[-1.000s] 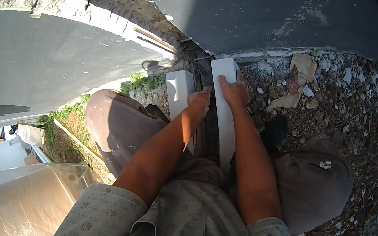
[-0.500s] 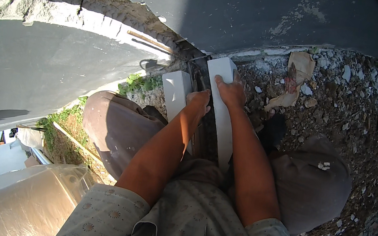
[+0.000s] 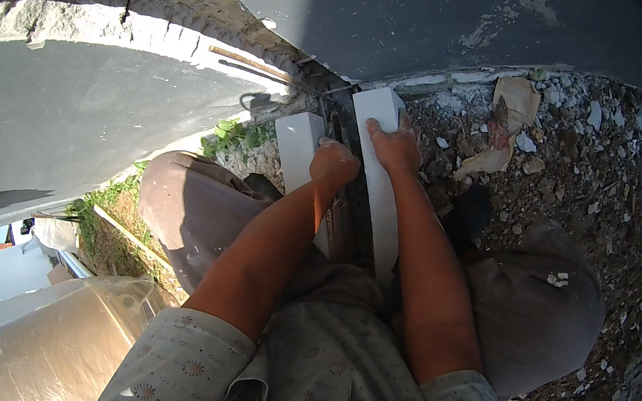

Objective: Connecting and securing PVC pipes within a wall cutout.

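Two long white blocks stand side by side between my knees, with a narrow dark gap separating them. My right hand (image 3: 395,143) grips the right white block (image 3: 377,188) near its far end, thumb on the top face and fingers over its right side. Curled into a fist, my left hand (image 3: 335,163) is at the gap, against or just over the inner edge of the left white block (image 3: 293,146). Whatever its fingers hold, if anything, is hidden. Thin dark rods (image 3: 335,123) show in the gap beyond that hand.
Grey walls (image 3: 433,25) meet ahead in a corner, with a rough broken strip (image 3: 146,30) along the left one. A thin wooden stick (image 3: 250,64) lies there. Rubble (image 3: 576,182) and torn brown paper (image 3: 510,117) cover the right ground. Green weeds (image 3: 234,136) grow beside the left block.
My left hand has shifted slightly forward and left and turned so its back faces up. My right hand keeps its grip on the right block. The view has tilted a little.
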### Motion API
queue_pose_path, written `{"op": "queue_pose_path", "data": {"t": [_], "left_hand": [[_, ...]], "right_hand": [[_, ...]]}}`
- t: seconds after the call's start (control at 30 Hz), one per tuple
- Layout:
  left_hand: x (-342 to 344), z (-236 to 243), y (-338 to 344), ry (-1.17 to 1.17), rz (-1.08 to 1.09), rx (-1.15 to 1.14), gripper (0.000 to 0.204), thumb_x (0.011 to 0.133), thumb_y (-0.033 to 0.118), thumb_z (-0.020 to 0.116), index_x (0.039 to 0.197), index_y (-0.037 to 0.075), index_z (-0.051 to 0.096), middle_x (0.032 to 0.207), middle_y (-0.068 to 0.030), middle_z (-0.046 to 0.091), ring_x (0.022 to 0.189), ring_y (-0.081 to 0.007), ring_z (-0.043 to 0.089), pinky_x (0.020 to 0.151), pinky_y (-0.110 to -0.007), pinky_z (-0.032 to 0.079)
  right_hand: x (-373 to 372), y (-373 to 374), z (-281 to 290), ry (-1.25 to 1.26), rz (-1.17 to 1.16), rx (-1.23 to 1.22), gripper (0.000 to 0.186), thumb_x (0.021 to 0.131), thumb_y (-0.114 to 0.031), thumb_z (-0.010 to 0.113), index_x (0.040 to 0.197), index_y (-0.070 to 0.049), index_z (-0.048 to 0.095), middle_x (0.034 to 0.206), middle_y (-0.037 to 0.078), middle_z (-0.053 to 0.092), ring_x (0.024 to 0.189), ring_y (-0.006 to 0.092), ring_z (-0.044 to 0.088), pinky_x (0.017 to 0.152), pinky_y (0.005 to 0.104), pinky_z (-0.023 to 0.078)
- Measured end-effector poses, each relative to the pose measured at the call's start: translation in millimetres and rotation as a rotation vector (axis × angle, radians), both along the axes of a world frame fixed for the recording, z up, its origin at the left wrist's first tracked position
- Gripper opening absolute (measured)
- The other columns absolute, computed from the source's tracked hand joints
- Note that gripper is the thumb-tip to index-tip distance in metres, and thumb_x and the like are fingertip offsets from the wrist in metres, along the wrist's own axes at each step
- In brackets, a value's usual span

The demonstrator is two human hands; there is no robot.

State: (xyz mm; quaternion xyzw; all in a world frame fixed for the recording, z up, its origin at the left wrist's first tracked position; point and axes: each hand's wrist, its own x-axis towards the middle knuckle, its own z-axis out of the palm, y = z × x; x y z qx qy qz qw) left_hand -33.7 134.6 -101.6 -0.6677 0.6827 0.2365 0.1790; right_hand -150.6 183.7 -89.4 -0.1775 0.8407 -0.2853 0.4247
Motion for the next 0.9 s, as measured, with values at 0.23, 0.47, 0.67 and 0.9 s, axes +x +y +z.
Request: {"op": "queue_pose_path", "data": {"t": [0.23, 0.47, 0.67, 0.9], "left_hand": [[-0.8, -1.4, -9.9, 0.028, 0.096, 0.132, 0.053, 0.076, 0.022, 0.063, 0.113, -0.013, 0.048, 0.112, -0.0223, 0.059, 0.101, -0.0299, 0.061, 0.083, -0.033, 0.051], [-1.7, -14.2, -7.6, 0.561, 0.838, 0.31, 0.012, 0.078, 0.005, 0.058, 0.089, -0.001, 0.06, 0.083, -0.0145, 0.064, 0.07, -0.0276, 0.065, 0.058, -0.037, 0.057], [-2.4, -23.0, -7.9, 0.676, 1.002, 0.33, 0.009, 0.084, 0.003, 0.051, 0.09, 0.0, 0.057, 0.082, -0.0112, 0.062, 0.072, -0.0252, 0.063, 0.063, -0.039, 0.057], [-10.0, -17.8, -6.1, 0.681, 1.201, 0.313, 0.004, 0.082, 0.003, 0.059, 0.085, 0.001, 0.058, 0.078, -0.0097, 0.06, 0.066, -0.0231, 0.061, 0.053, -0.034, 0.052]], "right_hand": [[0.9, 0.6, -1.2, 0.029, -0.011, -0.028, 0.083, 0.072, -0.051, 0.056, 0.139, -0.009, 0.031, 0.135, 0.023, 0.039, 0.125, 0.0375, 0.038, 0.102, 0.0448, 0.033], [2.0, 0.4, -6.5, 0.007, -0.017, -0.028, 0.084, 0.072, -0.051, 0.057, 0.139, -0.009, 0.031, 0.134, 0.023, 0.04, 0.125, 0.0376, 0.038, 0.102, 0.0446, 0.033], [2.1, 0.1, -4.9, 0.045, -0.012, -0.036, 0.084, 0.072, -0.052, 0.059, 0.14, -0.011, 0.031, 0.132, 0.022, 0.043, 0.119, 0.0374, 0.046, 0.097, 0.0465, 0.037], [1.8, 0.0, -2.7, 0.021, -0.004, -0.01, 0.082, 0.073, -0.05, 0.057, 0.139, -0.009, 0.031, 0.134, 0.023, 0.04, 0.124, 0.038, 0.04, 0.101, 0.0441, 0.034]]}}
